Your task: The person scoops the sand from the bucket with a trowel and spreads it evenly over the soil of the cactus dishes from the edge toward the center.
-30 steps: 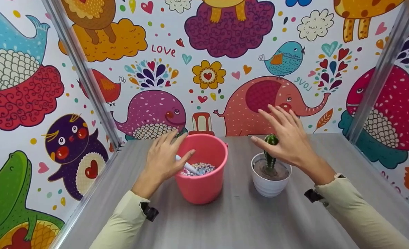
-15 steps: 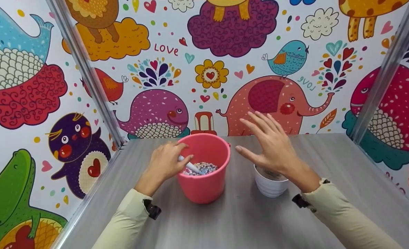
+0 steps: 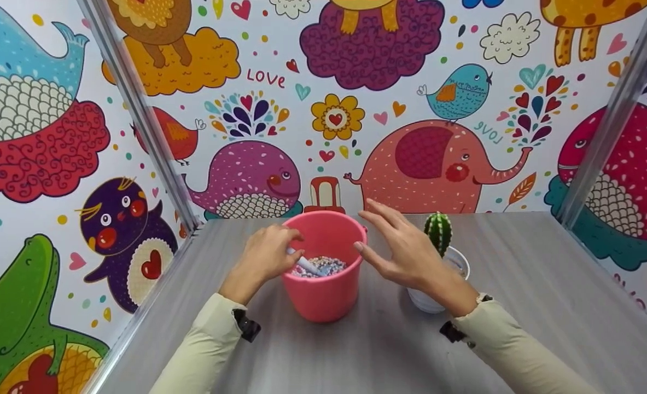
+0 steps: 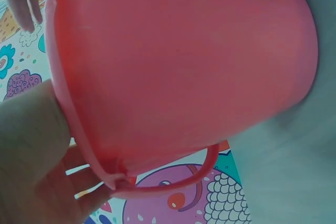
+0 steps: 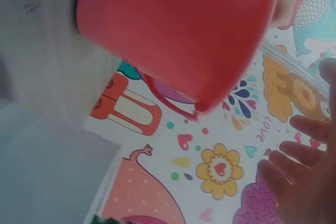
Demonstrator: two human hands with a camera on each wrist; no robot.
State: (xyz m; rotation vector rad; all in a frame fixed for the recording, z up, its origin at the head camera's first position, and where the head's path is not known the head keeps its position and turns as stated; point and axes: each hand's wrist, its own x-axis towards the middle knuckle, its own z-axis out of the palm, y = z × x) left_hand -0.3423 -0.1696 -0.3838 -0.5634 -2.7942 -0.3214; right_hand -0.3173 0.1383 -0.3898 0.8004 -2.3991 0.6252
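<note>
— Currently, where does the white-handled tool [image 3: 303, 264] rest?

— Inside the pink bucket [image 3: 323, 298], slanting down into a bed of multicoloured granules [image 3: 331, 266], its handle toward the left rim.

— And the left hand [image 3: 266, 254]?

— Bent over that rim beside the handle, fingers [image 4: 89, 181] slightly parted; whether they pinch the handle, the views cannot tell. A curved carrying handle [image 4: 176, 184] hangs at the bucket's side in the left wrist view.

— The right hand [image 3: 411, 251]?

— Spread beside the bucket's opposite side, holding nothing, fingers nearly straight and thumb well apart from them; the right wrist view shows it apart from the bucket.

— Other containers?

— One white pot [image 3: 424, 302], partly hidden by the right hand and wrist, with an upright green cactus [image 3: 439, 232] in it. Bucket and pot stand apart on a grey surface [image 3: 378, 350], before a wall [image 3: 328, 54] of cartoon animals.
</note>
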